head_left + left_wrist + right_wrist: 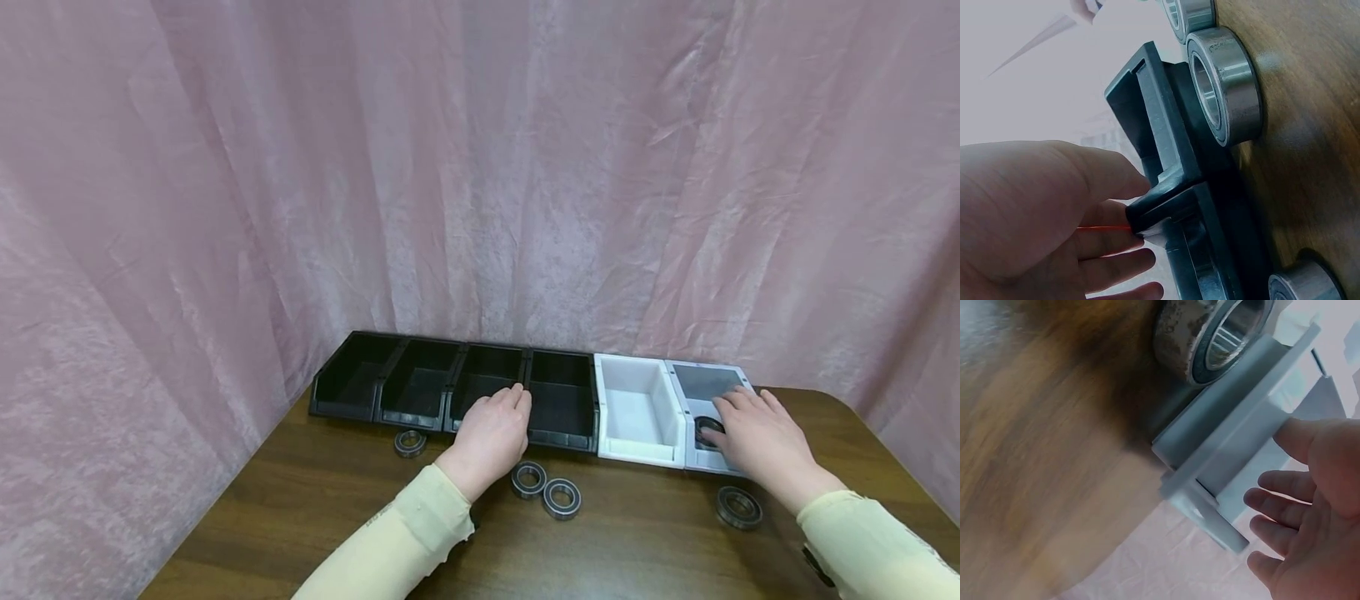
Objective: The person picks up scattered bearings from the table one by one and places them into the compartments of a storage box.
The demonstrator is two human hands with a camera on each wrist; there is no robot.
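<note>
My left hand (491, 429) is at the divider between the two right-hand black bins. In the left wrist view its thumb tip comes up to the black bin's rim (1166, 137), and the other fingers extend past the corner. My right hand (765, 437) is over the end light-grey bin (705, 460), fingers spread and loosely bent. A dark ball bearing (705, 425) sits inside that bin beside the thumb. In the right wrist view the palm shows bare, with the thumb near the grey rim (1241, 447). Another bearing (739, 507) lies on the table below this hand.
Several black bins (420, 419) stand in a row, joined on the right by a white bin (641, 450). Two bearings (562, 498) lie side by side before the row; another bearing (410, 443) is further left. A pink curtain (480, 167) hangs behind the wooden table (630, 542).
</note>
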